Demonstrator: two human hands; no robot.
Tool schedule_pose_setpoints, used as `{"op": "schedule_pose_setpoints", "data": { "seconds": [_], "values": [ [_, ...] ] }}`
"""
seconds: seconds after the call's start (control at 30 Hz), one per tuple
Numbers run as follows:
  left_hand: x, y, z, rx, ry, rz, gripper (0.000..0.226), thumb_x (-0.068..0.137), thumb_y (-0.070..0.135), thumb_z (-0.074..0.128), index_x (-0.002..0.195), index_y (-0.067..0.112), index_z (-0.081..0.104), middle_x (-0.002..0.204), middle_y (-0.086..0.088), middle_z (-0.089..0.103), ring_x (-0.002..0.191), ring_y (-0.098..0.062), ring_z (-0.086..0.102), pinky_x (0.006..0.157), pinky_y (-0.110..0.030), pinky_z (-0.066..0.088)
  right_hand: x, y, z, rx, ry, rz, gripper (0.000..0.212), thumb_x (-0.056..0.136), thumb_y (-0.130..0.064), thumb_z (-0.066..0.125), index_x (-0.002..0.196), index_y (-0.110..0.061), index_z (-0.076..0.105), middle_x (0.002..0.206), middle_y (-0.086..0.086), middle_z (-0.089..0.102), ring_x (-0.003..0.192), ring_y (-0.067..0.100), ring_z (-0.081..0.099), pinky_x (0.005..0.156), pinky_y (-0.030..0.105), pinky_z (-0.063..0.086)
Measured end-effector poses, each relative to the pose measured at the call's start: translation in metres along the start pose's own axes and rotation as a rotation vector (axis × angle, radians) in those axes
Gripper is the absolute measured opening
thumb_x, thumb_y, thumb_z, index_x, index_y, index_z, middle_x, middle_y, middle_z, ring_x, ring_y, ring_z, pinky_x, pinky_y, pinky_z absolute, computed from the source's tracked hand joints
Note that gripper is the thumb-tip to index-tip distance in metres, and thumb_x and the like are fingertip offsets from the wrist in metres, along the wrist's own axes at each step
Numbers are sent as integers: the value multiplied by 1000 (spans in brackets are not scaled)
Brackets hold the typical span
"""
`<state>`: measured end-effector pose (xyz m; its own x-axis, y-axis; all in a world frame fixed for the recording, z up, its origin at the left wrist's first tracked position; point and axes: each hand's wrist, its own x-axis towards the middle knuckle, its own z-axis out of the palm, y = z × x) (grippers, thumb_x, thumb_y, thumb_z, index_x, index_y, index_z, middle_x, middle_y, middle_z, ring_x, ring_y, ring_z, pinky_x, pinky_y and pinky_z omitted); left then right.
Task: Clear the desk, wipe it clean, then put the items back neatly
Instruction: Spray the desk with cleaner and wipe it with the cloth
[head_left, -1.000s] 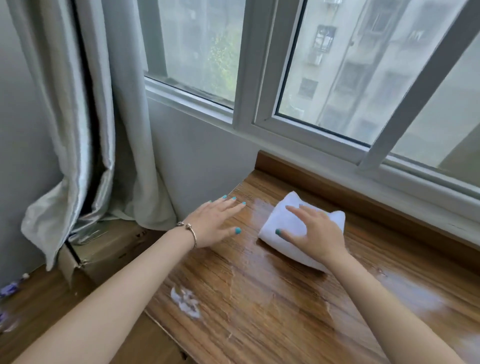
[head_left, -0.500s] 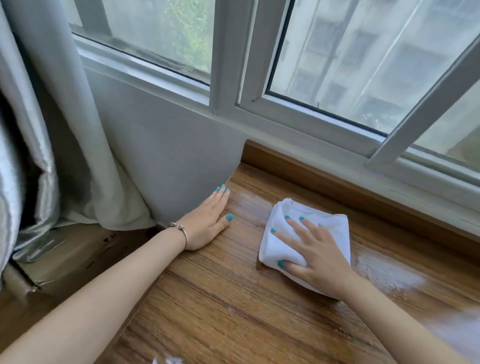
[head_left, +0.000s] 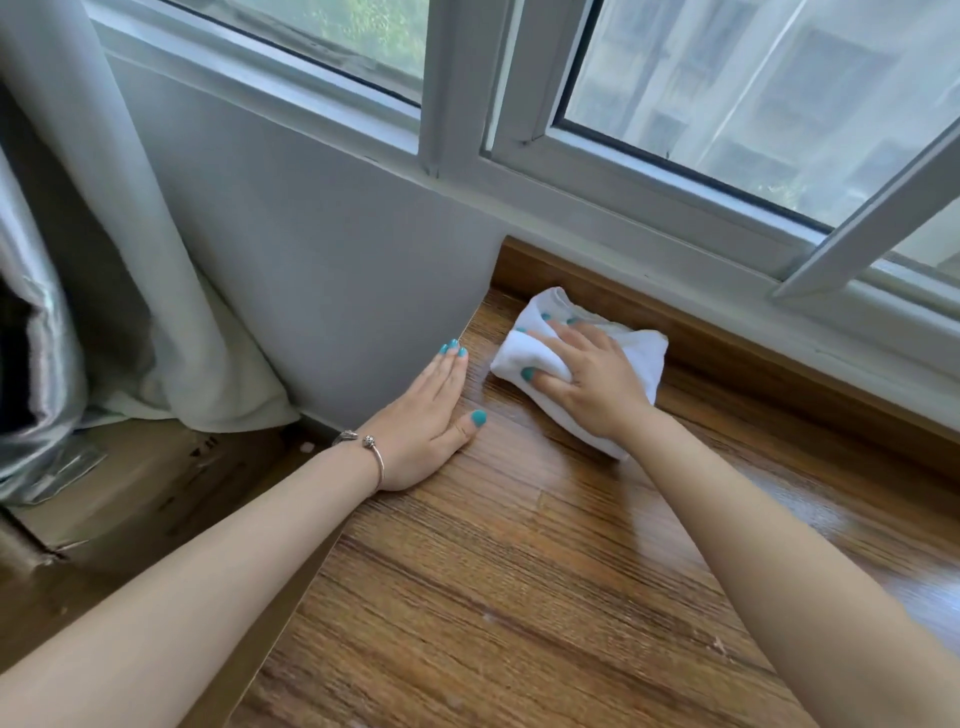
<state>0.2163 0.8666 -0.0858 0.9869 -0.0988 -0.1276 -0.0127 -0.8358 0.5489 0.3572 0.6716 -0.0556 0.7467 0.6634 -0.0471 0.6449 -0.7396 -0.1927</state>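
Observation:
A folded white cloth (head_left: 641, 358) lies on the wooden desk (head_left: 519, 597) in its far left corner, close to the raised wooden back edge. My right hand (head_left: 592, 382) lies on top of the cloth and presses it down, with a fold bunched between thumb and index finger. My left hand (head_left: 426, 423) rests flat on the desk's left edge, fingers straight and together, pointing at the wall. A thin bracelet sits on that wrist. The desk surface shines near the cloth.
A white window frame (head_left: 519, 171) and sill run just behind the desk. The grey wall (head_left: 322, 270) meets the desk's left edge. A pale curtain (head_left: 104, 208) hangs at the left, over a cardboard box (head_left: 130, 488) on the floor.
My right hand has pushed the cloth farther into the far left corner and bunched it. My left hand has slid forward along the desk's left edge. The view has moved closer.

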Motion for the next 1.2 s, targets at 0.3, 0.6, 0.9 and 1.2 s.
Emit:
{"op": "schedule_pose_setpoints", "data": {
  "seconds": [0.3, 0.6, 0.9, 1.2],
  "values": [
    [-4, 1, 0, 186, 36, -42, 91, 88, 72, 6, 151, 10, -12, 161, -3, -13, 147, -11, -13, 121, -35, -3, -45, -11, 5, 220, -1, -16, 46, 93, -52, 55, 135, -34, 55, 144, -15, 48, 140, 13, 31, 115, 40, 23],
    [-14, -14, 1, 132, 85, -17, 62, 103, 40, 13, 152, 6, -4, 162, -5, -1, 148, -13, -5, 120, -35, -3, -107, -44, 23, 145, 8, -141, 55, 86, -60, 45, 136, -39, 53, 146, -15, 46, 141, 20, 34, 113, 36, 24],
    [-14, -14, 7, 97, 91, -24, 106, 77, 82, 20, 153, 12, -3, 162, -2, -3, 148, -11, -8, 121, -38, 1, 36, -25, 13, 43, 111, -8, 47, 90, -46, 62, 134, -28, 58, 140, -1, 54, 134, 30, 39, 110, 44, 30],
    [-35, -20, 7, -63, 139, 19, 96, 80, 70, 52, 153, 25, 8, 161, 7, 2, 147, -4, -5, 121, -31, 11, -2, -37, 9, 195, 62, 6, 73, 76, -75, 38, 123, -27, 65, 123, -12, 55, 113, 18, 39, 96, 40, 31]
  ]
}}
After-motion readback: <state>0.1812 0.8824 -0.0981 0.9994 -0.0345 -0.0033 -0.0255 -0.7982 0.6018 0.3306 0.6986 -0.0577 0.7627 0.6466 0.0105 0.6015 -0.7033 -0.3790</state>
